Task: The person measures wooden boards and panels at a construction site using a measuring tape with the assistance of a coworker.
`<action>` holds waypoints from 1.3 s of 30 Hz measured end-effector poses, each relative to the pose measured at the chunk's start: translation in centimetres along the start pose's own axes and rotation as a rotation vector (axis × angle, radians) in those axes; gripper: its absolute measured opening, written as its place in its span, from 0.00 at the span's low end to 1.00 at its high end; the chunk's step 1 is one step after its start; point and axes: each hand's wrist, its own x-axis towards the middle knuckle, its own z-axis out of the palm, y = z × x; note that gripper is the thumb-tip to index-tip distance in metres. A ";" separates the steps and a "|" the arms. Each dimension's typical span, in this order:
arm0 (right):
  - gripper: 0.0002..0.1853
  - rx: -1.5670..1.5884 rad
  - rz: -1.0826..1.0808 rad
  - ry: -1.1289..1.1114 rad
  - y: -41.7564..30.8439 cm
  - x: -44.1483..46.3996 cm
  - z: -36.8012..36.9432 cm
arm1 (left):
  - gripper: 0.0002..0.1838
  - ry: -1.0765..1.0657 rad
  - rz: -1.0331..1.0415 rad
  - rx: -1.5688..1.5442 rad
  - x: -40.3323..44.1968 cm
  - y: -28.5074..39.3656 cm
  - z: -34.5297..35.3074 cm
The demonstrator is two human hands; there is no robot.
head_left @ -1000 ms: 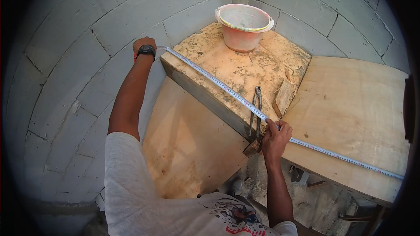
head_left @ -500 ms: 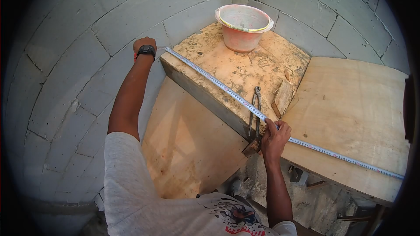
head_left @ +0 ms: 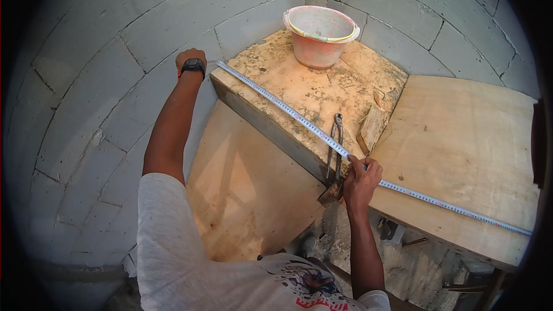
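A white measuring tape (head_left: pixel 288 110) stretches across the stained wooden platform (head_left: pixel 259 69) and on over the plywood sheet at the right. At its upper left end my left hand (head_left: pixel 190 57), with a black watch on the wrist, is closed in a fist by the block wall; the tape's end runs to it. My right hand (head_left: pixel 362 181) pinches the tape near the platform's front right corner. Just left of that hand, metal pincers (head_left: pixel 337 144) lie on the platform, their handles pointing toward me, under or against the tape; which, I cannot tell.
A whitish-pink bucket (head_left: pixel 320 40) stands at the platform's back corner. A broken wood piece (head_left: pixel 373 126) lies right of the pincers. The plywood sheet (head_left: pixel 461 132) fills the right side, another board (head_left: pixel 247 178) lies lower in front. Grey block walls (head_left: pixel 103 86) rise behind and left.
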 end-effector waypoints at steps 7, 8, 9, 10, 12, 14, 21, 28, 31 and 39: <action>0.13 0.004 0.011 -0.001 0.1 0.1 0.0 | 0.16 0.032 0.003 -0.018 0.0 0.0 0.5; 0.13 0.005 0.013 -0.002 0.0 0.1 0.0 | 0.16 0.035 0.003 -0.018 0.1 0.0 0.7; 0.13 0.007 0.014 -0.003 0.0 0.1 -0.1 | 0.16 0.037 0.003 -0.018 0.0 0.0 0.7; 0.13 0.009 0.015 -0.004 -0.1 0.1 -0.1 | 0.16 0.039 0.003 -0.018 0.0 -0.1 0.8; 0.13 0.006 0.019 -0.004 -0.2 0.1 -0.1 | 0.16 0.040 -0.006 -0.024 -0.1 -0.2 0.8; 0.14 0.001 0.019 -0.006 -0.2 0.1 -0.1 | 0.16 0.043 -0.003 -0.024 -0.2 -0.2 1.0; 0.14 -0.005 0.003 -0.003 -0.1 0.1 0.0 | 0.16 0.019 0.005 -0.033 -0.5 -0.2 0.6; 0.14 -0.005 0.010 -0.009 -0.2 0.1 -0.1 | 0.16 0.023 -0.004 -0.040 -0.6 -0.1 0.9; 0.15 -0.011 -0.022 0.029 -0.1 0.1 0.1 | 0.16 0.018 0.011 -0.030 -0.9 -0.1 0.8; 0.15 -0.029 -0.018 -0.012 -0.2 0.1 0.0 | 0.16 0.030 0.017 -0.023 -1.1 -0.2 0.9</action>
